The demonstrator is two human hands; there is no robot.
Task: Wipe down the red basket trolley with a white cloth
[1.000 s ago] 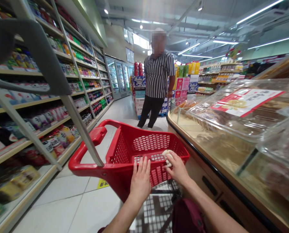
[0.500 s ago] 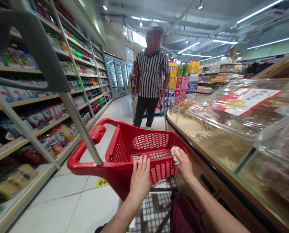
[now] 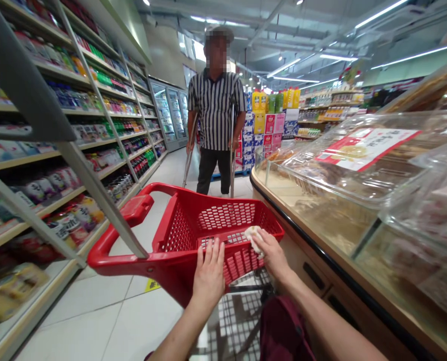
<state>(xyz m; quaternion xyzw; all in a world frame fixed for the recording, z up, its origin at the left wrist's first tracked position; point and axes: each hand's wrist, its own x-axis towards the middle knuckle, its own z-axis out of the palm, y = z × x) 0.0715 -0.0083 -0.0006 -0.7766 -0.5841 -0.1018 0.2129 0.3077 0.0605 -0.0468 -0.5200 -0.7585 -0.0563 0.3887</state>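
Note:
In front of me stands a red plastic shopping cart (image 3: 178, 257) with perforated basket walls. My left hand (image 3: 209, 271) lies on the near rim of the basket, fingers stretched out flat over the edge and holding nothing. Further right on the same rim, my right hand (image 3: 271, 253) presses a crumpled white cloth (image 3: 254, 235) against the plastic, its fingers closed over it. The inside of the basket shows no goods. A metal pole (image 3: 103, 200) with a grey handle (image 3: 28, 85) crosses in front of the cart at the left.
Drink shelves (image 3: 106, 110) line the left side. A wooden display counter (image 3: 321, 235) with clear food packs (image 3: 366, 150) runs close along the right. Beyond the cart a person in a striped shirt (image 3: 216, 110) stands on crutches, before stacked boxes (image 3: 270, 128).
My right hand has slid the cloth a little left along the rim. My left hand keeps its place on the cart. The person on crutches has shifted left, and the view has turned slightly.

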